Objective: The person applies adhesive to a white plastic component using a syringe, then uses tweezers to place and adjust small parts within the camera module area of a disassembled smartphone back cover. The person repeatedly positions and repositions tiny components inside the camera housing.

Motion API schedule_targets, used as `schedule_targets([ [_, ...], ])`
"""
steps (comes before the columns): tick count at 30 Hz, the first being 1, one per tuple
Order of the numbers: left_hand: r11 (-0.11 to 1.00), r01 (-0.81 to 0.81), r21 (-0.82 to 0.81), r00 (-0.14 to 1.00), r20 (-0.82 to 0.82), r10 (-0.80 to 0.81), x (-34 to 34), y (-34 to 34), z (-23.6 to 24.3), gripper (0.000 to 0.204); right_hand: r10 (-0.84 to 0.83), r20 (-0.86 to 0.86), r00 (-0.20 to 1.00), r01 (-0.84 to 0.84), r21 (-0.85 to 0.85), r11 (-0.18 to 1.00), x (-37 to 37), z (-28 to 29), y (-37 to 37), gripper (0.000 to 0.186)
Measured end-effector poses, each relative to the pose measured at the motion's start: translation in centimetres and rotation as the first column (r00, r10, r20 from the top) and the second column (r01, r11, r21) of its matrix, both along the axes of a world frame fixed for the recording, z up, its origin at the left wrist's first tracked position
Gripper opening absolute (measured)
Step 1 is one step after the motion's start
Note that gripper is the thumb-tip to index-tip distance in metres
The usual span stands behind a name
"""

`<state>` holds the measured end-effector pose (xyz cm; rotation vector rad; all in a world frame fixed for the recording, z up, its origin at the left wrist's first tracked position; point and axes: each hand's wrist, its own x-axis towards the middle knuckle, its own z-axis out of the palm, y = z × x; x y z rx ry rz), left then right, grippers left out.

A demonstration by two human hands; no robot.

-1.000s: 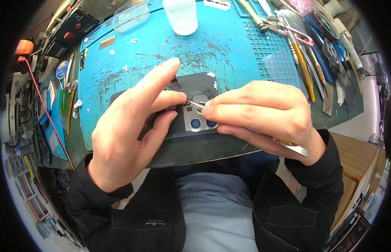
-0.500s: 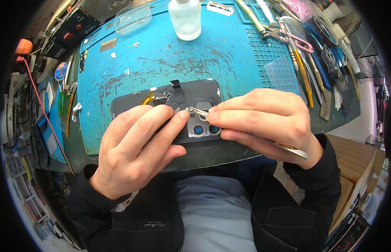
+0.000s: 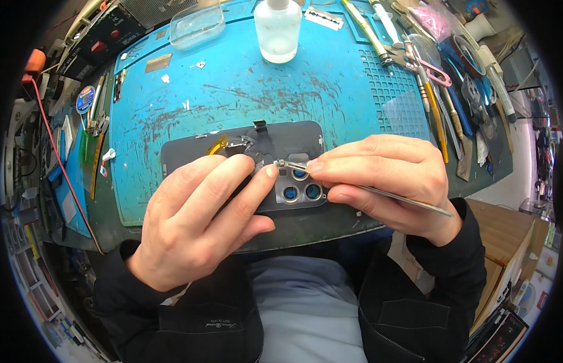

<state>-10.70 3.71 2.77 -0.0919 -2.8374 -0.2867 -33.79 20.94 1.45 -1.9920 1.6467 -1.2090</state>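
Note:
A dark grey phone back panel (image 3: 191,148) lies at the near side of the blue mat, with round metal-rimmed camera lenses (image 3: 290,193) at its right end. A flex cable with yellow tape (image 3: 217,146) and a short black strip (image 3: 260,125) rest on it. My right hand (image 3: 393,181) is closed on metal tweezers (image 3: 408,202), whose tips meet a tiny metallic part (image 3: 281,163) above the lenses. My left hand (image 3: 203,221) has its fingers bent together over the panel, a fingertip beside that part. What those fingers pinch or press is hidden.
On the blue mat (image 3: 172,91) stand a bottle of clear liquid (image 3: 278,33) and a clear plastic tray (image 3: 197,27). A razor blade (image 3: 323,19) lies at the back. Several tools, including pink-handled scissors (image 3: 437,75), crowd the right; a solder spool (image 3: 85,100) is on the left.
The whole view has shifted slightly. The tweezers have tilted a little, and more of the upper lens shows beneath them. Both hands keep nearly the same grip.

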Motion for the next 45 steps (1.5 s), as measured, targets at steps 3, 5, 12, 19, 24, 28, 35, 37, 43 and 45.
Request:
schedule_targets([
  [3,1.000,0.003,0.008,1.000,-0.002,-0.003,-0.04,-0.06,-0.07,0.049,-0.003,0.018,1.000,0.003,0.022,1.000,-0.05,0.17,0.04,0.026],
  [5,1.000,-0.002,-0.002,1.000,-0.001,0.002,0.09,0.02,-0.13,0.049,-0.011,0.032,0.999,0.010,0.021,1.000,0.00,0.14,-0.05,0.025],
  [12,0.999,0.013,-0.035,0.999,-0.036,-0.015,-0.17,-0.03,0.15,0.047,-0.038,0.068,0.997,0.037,0.007,0.999,0.16,0.07,-0.17,0.025],
  [19,1.000,-0.006,0.015,1.000,-0.004,0.006,0.23,0.09,-0.20,0.053,-0.039,0.096,0.995,0.036,0.031,0.999,0.26,0.22,-0.21,0.024],
  [24,1.000,-0.004,0.022,1.000,0.000,0.004,0.33,0.02,-0.21,0.053,-0.030,0.095,0.995,0.026,0.046,0.999,0.19,0.31,-0.21,0.025],
  [28,1.000,-0.004,0.022,1.000,-0.004,0.004,0.25,0.04,-0.26,0.053,-0.031,0.103,0.994,0.027,0.041,0.999,0.15,0.18,-0.19,0.025],
  [35,0.999,-0.004,0.036,1.000,-0.005,0.004,0.30,-0.03,-0.26,0.053,-0.021,0.083,0.996,0.018,0.045,0.999,0.15,0.35,-0.24,0.025],
  [37,0.999,-0.001,0.042,1.000,-0.007,0.002,0.26,-0.06,-0.33,0.053,-0.018,0.057,0.998,0.016,0.041,0.999,0.09,0.38,-0.23,0.026],
  [43,0.999,-0.002,0.051,1.000,-0.008,0.002,0.22,0.02,-0.29,0.054,-0.008,0.001,1.000,0.008,0.046,0.999,0.23,0.57,-0.05,0.028],
  [45,0.998,-0.006,0.058,1.000,-0.015,0.007,0.25,0.07,-0.30,0.054,-0.005,-0.005,1.000,0.005,0.059,0.998,0.24,0.67,-0.05,0.027],
])
